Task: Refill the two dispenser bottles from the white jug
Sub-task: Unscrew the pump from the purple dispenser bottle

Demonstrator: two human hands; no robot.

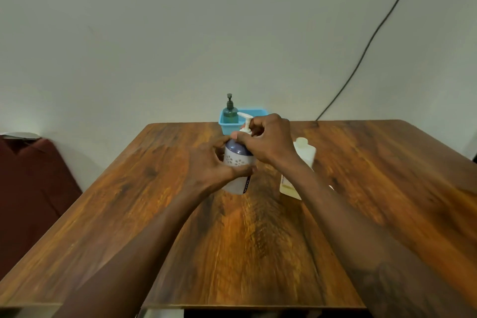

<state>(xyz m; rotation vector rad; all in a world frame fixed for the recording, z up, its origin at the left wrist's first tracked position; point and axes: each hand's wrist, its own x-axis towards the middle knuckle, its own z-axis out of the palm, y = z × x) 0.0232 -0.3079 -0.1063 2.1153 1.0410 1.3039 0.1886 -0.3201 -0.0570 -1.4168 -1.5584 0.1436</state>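
Observation:
A white dispenser bottle (238,160) with a purple top band and a white pump (246,119) stands on the wooden table (258,240). My left hand (211,162) wraps around its body. My right hand (268,142) grips the pump collar at its neck. The white jug (304,152), cap on, stands just right of it, partly hidden behind my right forearm. A green dispenser bottle (230,111) with a dark pump stands in a blue basket (224,125) at the table's far edge.
The table meets a pale wall at the back. A black cable (366,46) runs down the wall to the table's far right. A dark red seat (31,188) is beside the table on the left.

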